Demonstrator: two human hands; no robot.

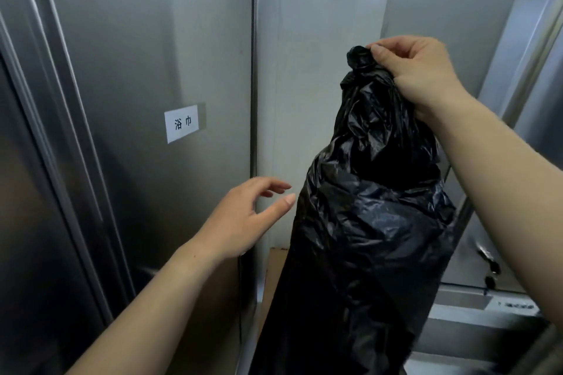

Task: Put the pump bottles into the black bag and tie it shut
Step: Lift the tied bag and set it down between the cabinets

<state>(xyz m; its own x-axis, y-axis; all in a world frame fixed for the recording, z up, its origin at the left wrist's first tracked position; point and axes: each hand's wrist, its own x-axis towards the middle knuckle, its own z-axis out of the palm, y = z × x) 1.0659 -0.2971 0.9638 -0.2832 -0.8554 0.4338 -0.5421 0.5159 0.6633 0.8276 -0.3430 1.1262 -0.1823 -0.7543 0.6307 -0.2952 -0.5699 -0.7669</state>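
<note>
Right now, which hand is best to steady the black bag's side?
Probably the left hand: open, free, close beside the black bag. The right hand is busy gripping its knotted top.

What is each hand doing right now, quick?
Left hand: open, fingers relaxed, holding nothing, just beside the black bag.
Right hand: closed, gripping the bag's knotted top and holding it up.

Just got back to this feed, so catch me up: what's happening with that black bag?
The right hand has its grip on the neck of the black bag, right at a knot that looks tied, keeping it upright before a steel cabinet door. The left hand is open beside the bag, not touching it. No pump bottles show; the bag hides its contents.
</note>
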